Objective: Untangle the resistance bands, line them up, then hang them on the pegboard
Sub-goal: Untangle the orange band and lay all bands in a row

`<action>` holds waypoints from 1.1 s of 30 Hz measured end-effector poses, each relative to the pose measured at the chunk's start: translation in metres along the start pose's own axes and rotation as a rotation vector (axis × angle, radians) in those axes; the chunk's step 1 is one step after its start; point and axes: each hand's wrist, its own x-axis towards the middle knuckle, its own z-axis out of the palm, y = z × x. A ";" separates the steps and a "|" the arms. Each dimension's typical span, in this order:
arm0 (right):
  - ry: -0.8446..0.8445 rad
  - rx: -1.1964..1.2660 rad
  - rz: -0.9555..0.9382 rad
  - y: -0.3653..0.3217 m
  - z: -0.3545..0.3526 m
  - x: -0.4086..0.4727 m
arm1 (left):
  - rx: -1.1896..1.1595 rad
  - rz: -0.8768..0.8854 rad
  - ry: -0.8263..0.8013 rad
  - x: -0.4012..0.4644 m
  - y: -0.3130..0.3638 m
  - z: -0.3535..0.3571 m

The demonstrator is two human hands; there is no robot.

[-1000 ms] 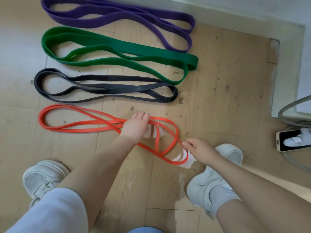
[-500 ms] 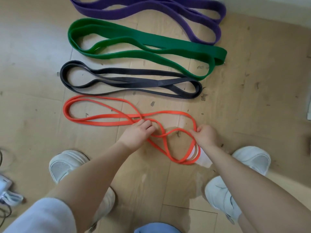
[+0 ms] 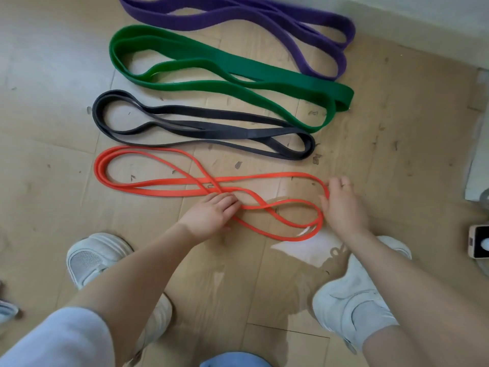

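Both hands [image 3: 275, 210] rest, fingers extended, on orange band [image 3: 169, 192].

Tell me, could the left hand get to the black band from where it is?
Probably yes: the left hand rests on the orange band, and only bare floor lies between that and the black band.

four bands lie in rows on the wooden floor [image 3: 397, 181]: a purple band [image 3: 264, 17] at the top of the frame, a green band [image 3: 238, 64] under it, a black band [image 3: 201, 128] below that, and an orange band [image 3: 158, 189] nearest the person, looped and crossed over itself in the middle. the left hand [image 3: 211, 215] rests with straight fingers on the orange crossing at centre frame, while the right hand [image 3: 341, 205] touches the band's right-hand loop, fingers relaxed. white shoes [image 3: 352, 303] show at the bottom, and a phone [image 3: 477, 245] sits at the right edge.
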 end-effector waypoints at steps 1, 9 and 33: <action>-0.026 0.004 -0.040 -0.002 0.004 -0.008 | 0.047 0.032 0.022 -0.003 -0.002 0.000; -0.173 0.347 0.277 0.011 0.038 -0.031 | 0.296 0.034 0.311 0.002 -0.003 -0.001; -0.044 0.665 0.563 0.023 0.030 0.012 | -0.219 -0.600 0.286 0.077 -0.007 -0.029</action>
